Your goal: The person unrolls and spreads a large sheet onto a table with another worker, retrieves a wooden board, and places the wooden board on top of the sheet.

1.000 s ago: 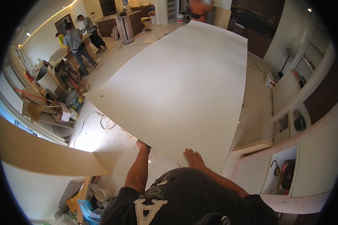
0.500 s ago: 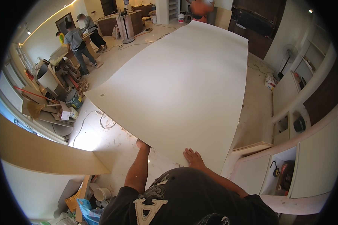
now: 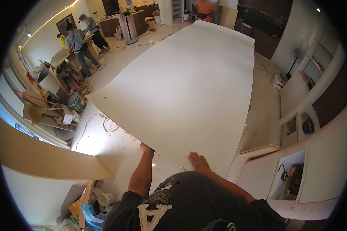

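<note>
one head-worn fisheye view — close above the dark shirt (image 3: 196,204), facing down and forward along the white sheet (image 3: 181,92).

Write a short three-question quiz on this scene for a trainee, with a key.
1. True or false: the right hand rests on top of the sheet.
2. Which stands to the right of the sheet?
A) a broom
B) a ladder
C) a fan
3. Fill in the missing word: the left hand reaches ____ the sheet's near edge.

Key:
1. True
2. C
3. under
</note>
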`<action>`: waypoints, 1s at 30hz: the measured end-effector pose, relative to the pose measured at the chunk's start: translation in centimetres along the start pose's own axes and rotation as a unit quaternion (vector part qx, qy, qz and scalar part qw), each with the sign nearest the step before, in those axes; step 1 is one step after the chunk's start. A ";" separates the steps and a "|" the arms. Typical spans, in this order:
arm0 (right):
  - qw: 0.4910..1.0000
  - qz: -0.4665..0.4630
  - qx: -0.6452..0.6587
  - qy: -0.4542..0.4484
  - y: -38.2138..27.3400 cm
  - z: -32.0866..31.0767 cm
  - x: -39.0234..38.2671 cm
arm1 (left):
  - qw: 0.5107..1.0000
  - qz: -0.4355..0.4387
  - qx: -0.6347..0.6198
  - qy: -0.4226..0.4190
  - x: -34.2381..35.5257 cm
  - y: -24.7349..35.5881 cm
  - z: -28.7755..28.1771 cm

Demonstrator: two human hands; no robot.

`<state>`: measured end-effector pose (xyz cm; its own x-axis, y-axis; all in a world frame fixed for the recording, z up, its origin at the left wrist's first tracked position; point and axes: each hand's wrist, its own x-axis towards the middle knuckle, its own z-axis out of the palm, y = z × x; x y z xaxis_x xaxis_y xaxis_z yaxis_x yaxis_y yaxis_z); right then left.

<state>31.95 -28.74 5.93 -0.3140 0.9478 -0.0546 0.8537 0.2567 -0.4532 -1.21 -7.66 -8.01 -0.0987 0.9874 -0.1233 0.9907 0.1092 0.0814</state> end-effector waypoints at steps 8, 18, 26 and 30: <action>1.000 0.017 -0.007 -0.001 1.7 0.4 -0.5 | 0.878 -0.115 -0.452 -0.109 -0.2 3.2 -1.2; 1.000 -0.013 -0.011 -0.010 1.0 0.1 0.5 | 0.986 -0.029 -0.158 -0.035 0.1 0.2 -0.6; 0.999 -0.036 -0.001 -0.007 -0.2 -0.8 1.1 | 0.732 0.010 -0.680 0.023 2.6 -5.1 3.3; 1.000 -0.008 -0.024 -0.014 1.6 -0.2 0.5 | 0.971 0.036 -0.235 -0.025 0.6 0.2 0.2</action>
<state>33.30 -27.81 5.38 -0.3385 0.9381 -0.0736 0.8674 0.2807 -0.4108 -1.05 -7.08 -8.23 -0.0147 0.9890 -0.1470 0.8420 0.0915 0.5317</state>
